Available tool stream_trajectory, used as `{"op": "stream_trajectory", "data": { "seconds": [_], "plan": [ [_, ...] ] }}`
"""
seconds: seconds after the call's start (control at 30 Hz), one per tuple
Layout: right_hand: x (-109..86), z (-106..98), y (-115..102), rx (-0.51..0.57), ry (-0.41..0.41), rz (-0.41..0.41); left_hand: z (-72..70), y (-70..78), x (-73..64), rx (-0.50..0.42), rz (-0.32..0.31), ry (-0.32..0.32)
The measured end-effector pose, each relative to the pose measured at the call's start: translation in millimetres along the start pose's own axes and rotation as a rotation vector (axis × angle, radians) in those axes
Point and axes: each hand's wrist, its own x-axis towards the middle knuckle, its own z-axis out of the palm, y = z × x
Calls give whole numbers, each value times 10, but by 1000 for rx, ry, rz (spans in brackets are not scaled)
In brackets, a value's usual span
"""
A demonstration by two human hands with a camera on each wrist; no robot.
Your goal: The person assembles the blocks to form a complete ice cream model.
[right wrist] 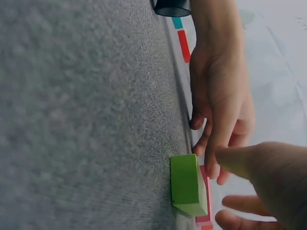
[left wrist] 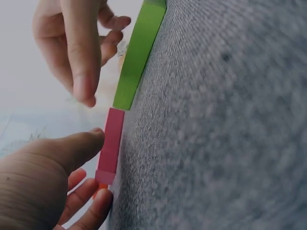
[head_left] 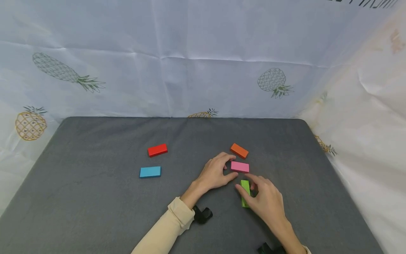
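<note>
Beside the left end of a pink block [head_left: 240,167] is my left hand [head_left: 217,171], thumb and fingers spread apart with nothing between them. My right hand [head_left: 266,197] hovers over a green block [head_left: 245,194], its thumb and fingertips parted above the block's upper part. That green block lies lengthwise, nearer to me than the pink one. Just beyond the pink block, an orange block [head_left: 239,150] lies at a slant, close to my left fingertips. In the left wrist view, the left thumb [left wrist: 86,146] overlaps the edge of the pink block [left wrist: 111,143].
To the left on the dark grey table [head_left: 95,204] lie a red block [head_left: 157,150] and a blue block [head_left: 150,172]. A pale pineapple-print cloth [head_left: 203,81] hangs behind the table and along its right side. Black wrist devices [head_left: 203,214] sit at both wrists.
</note>
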Motion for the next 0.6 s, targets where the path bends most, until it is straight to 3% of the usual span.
{"op": "stream_trajectory", "data": {
  "seconds": [0.3,0.6],
  "plan": [
    [-44,-71,-10,113,-220,193,46,19,-2,64,-33,16],
    [-42,-52,-18,138,-208,179,45,44,19,87,9,56]
  ]
}}
